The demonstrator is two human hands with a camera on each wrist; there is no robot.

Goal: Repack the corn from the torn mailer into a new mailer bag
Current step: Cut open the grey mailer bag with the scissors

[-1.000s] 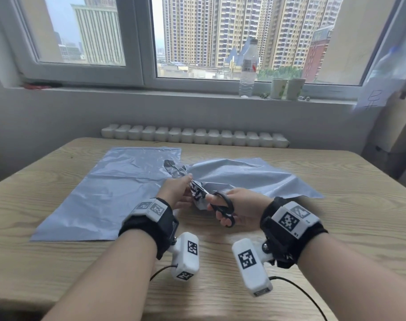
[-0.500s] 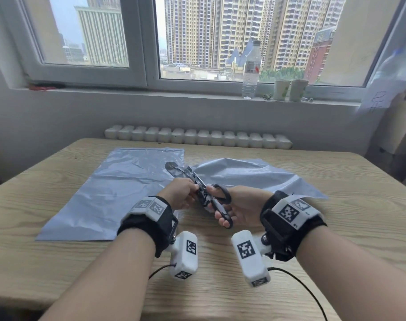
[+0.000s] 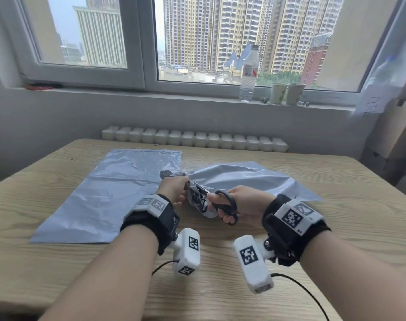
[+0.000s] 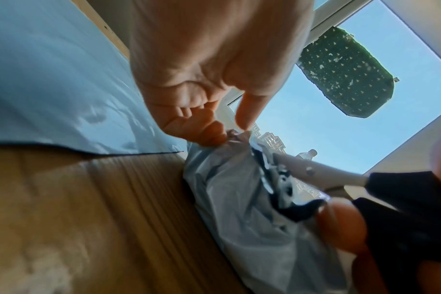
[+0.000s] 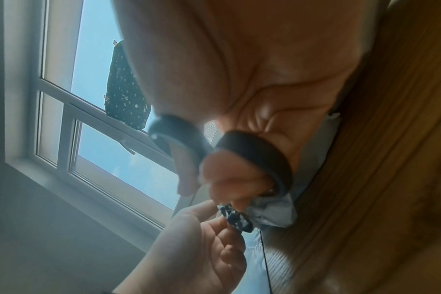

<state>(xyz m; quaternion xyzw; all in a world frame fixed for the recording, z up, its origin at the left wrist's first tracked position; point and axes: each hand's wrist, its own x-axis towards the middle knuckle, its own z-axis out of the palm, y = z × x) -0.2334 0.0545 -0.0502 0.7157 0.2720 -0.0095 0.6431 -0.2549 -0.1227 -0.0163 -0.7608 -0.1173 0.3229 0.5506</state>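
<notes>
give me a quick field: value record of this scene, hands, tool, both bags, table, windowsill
left hand: pinches the bunched end of the torn mailer
right hand: fingers through the black scissors handles
scissors: blades at the torn mailer's bunched end
new mailer: flat on the table, to the left, untouched
corn: not visible
table: light wood
windowsill: water bottle, two paper cups

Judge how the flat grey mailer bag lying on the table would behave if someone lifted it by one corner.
The flat mailer bag would probably droop limply: it is thin, wrinkled film. It looks empty, so likely light. Its glossy sheen suggests that it may slide easily on the table.
</notes>
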